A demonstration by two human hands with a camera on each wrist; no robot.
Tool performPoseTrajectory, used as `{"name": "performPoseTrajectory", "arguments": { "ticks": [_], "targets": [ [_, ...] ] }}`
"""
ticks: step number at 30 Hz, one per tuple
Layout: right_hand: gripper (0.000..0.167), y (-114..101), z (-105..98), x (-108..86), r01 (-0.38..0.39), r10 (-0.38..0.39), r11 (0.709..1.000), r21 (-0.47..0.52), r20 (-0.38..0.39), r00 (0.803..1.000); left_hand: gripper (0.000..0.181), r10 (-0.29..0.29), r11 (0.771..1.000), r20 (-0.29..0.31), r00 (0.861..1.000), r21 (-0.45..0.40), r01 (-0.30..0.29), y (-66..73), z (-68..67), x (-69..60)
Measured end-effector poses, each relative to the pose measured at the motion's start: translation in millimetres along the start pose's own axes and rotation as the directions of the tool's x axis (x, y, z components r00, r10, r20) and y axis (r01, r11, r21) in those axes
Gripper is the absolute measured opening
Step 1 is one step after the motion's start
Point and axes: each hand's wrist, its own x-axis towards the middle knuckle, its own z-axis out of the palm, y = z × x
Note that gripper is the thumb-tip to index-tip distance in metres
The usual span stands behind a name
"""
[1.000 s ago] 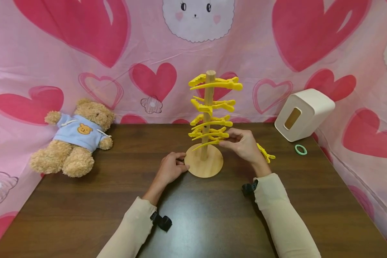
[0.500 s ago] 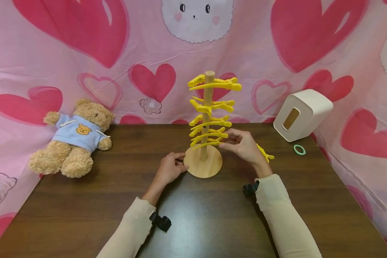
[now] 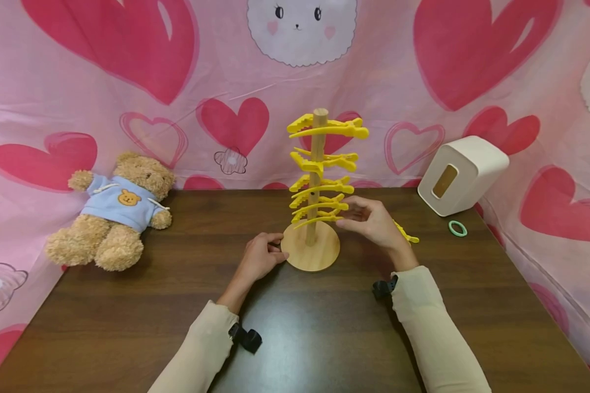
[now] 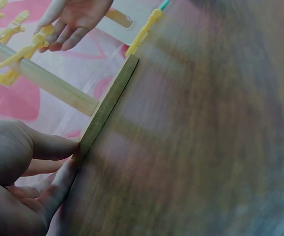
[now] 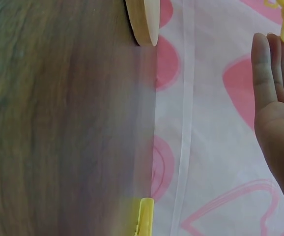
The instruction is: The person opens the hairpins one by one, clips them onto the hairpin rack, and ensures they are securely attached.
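Observation:
In the head view a round wooden base (image 3: 302, 257) carries an upright wooden post (image 3: 312, 236). Several yellow alligator hair clips (image 3: 331, 189) are stacked along the post, clamped across it. My left hand (image 3: 260, 255) pinches the near left rim of the base between thumb and fingers, as the left wrist view also shows. Beside the post, my right hand (image 3: 372, 221) has its thumb and fingertips at the handle end of the lowest clip (image 3: 319, 219). Its fingers (image 5: 266, 73) look straight in the right wrist view, touching or very near a clip; the exact contact is unclear.
Another yellow clip (image 3: 407, 233) lies on the dark wooden table (image 3: 295, 327), partly behind the right wrist. Farther right are a green ring (image 3: 458, 222) and a white box (image 3: 477, 173) with a slot. A teddy bear (image 3: 120, 210) leans against the heart-patterned cloth (image 3: 364, 76) at left.
The right thumb and fingers have spread slightly, and more of the lowest clip's handle shows at the fingertips. The left hand and the stand stay put.

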Motion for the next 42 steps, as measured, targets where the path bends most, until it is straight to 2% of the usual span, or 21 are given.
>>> {"name": "performPoseTrajectory", "arguments": {
  "ticks": [5, 13, 19, 26, 36, 42],
  "targets": [
    [0.038, 0.0, -2.9, 0.1, 0.016, -0.017, 0.999, 0.031, 0.016, 1.000, 0.049, -0.002, 1.000, 0.005, 1.000, -0.006, 0.003, -0.5, -1.1, 0.2],
    [0.036, -4.0, -12.5, -2.6, -0.013, 0.013, 0.999, -0.031, 0.003, 1.000, 0.050, -0.007, 1.000, 0.009, 1.000, 0.003, 0.007, 0.4, -2.7, 1.7],
    [0.035, -2.7, -24.3, -5.4, -0.041, 0.037, 0.997, -0.062, -0.064, 0.997, 0.049, -0.010, 1.000, 0.007, 1.000, 0.000, 0.010, 2.7, -3.5, 2.8],
    [0.036, 1.7, -35.9, -12.1, -0.032, 0.019, 0.995, -0.095, -0.140, 0.990, 0.049, -0.019, 1.000, 0.003, 1.000, -0.005, 0.019, 1.9, -2.8, 2.6],
    [0.037, 6.2, -56.5, -29.2, -0.075, 0.032, 0.987, -0.145, -0.279, 0.960, 0.048, 0.009, 1.000, 0.000, 1.000, -0.017, -0.009, 0.4, -0.8, 0.8],
    [0.039, 11.4, -72.3, -42.2, -0.153, 0.106, 0.980, -0.128, -0.316, 0.943, 0.048, 0.014, 1.000, 0.001, 1.000, -0.015, -0.014, 0.6, -0.4, 0.5]
  ]
}}
